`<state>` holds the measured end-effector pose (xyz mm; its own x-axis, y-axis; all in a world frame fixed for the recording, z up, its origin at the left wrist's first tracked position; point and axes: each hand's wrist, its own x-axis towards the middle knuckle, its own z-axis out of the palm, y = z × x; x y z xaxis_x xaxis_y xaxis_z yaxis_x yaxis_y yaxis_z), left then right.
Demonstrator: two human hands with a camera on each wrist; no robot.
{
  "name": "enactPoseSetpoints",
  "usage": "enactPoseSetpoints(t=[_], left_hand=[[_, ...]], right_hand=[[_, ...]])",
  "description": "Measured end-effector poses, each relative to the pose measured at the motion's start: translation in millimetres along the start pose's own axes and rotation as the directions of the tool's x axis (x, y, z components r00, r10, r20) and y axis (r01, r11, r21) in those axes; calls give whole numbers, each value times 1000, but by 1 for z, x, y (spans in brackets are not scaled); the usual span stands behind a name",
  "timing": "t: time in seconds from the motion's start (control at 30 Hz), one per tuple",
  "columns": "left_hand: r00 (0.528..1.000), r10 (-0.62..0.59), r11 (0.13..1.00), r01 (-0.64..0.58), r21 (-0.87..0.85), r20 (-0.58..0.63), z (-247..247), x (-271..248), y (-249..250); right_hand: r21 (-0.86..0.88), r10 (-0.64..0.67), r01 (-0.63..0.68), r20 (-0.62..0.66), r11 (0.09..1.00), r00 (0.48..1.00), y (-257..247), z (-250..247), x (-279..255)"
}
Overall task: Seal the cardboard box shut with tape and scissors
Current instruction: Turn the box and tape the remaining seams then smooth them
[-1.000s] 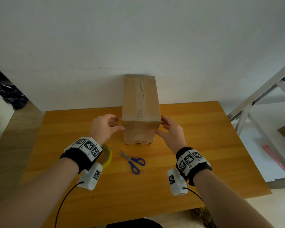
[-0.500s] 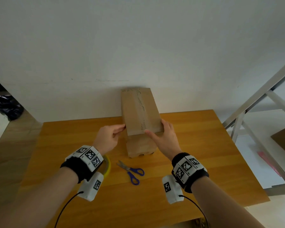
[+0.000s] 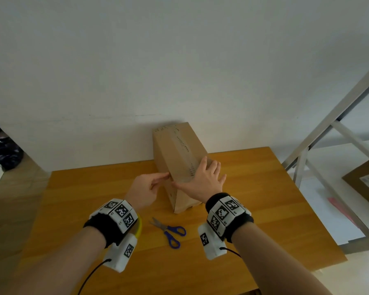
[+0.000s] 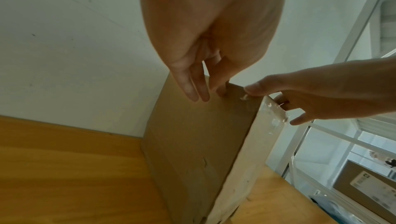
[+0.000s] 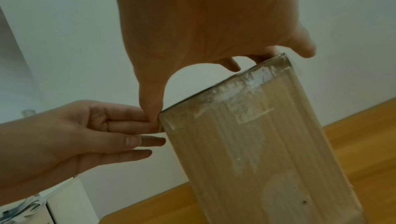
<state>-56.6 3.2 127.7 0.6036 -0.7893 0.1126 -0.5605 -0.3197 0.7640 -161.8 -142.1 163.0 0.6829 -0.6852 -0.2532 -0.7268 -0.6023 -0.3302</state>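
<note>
A tall brown cardboard box (image 3: 179, 150) stands upright on the wooden table (image 3: 254, 199), against the wall, one corner turned toward me. Old clear tape runs across its top and down its front (image 5: 268, 151). My right hand (image 3: 202, 179) lies flat on the near end of the top, fingers spread, thumb at the near-left corner. My left hand (image 3: 165, 177) touches the box's left side just under that corner with straight fingertips (image 4: 197, 92). Blue-handled scissors (image 3: 168, 231) lie closed on the table in front of the box. A yellow tape roll (image 3: 139, 228) is mostly hidden under my left wrist.
A white wall stands right behind the box. A white metal shelf frame (image 3: 328, 133) rises to the right of the table, with a labelled carton (image 3: 366, 184) on the floor beyond it. The table's near edge runs under my forearms.
The box has turned so a corner faces me. My right hand went from the box's right side up onto its top; my left hand stayed at the left top corner.
</note>
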Motion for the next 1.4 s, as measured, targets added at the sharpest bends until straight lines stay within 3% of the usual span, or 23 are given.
enactPoseSetpoints(t=[0.1, 0.27, 0.43, 0.53, 0.67, 0.87, 1.13, 1.4], left_hand=[[998, 4, 999, -1, 40, -56, -10, 7, -2], [960, -217, 973, 227, 36, -177, -41, 43, 1], [920, -384, 924, 381, -43, -86, -56, 77, -4], [928, -371, 928, 372, -3, 8, -55, 85, -4], [929, -369, 929, 369, -5, -20, -53, 87, -3], [926, -377, 926, 377, -5, -29, -51, 86, 1], [858, -500, 858, 472, -202, -115, -58, 78, 5], [894, -446, 881, 429, -202, -48, -76, 65, 20]], right_hand=[[52, -41, 40, 5, 998, 999, 4, -5, 1], [88, -198, 192, 60, 977, 978, 27, -13, 1], [126, -291, 277, 115, 953, 950, 44, -13, 2], [133, -306, 291, 110, 947, 946, 47, -14, 1], [179, -234, 218, 71, 959, 970, 50, -17, -3], [397, -5, -19, 60, 918, 998, 62, -14, -12], [576, -132, 55, 92, 815, 987, 67, -22, -17], [843, -98, -129, 209, 522, 973, 73, -29, 2]])
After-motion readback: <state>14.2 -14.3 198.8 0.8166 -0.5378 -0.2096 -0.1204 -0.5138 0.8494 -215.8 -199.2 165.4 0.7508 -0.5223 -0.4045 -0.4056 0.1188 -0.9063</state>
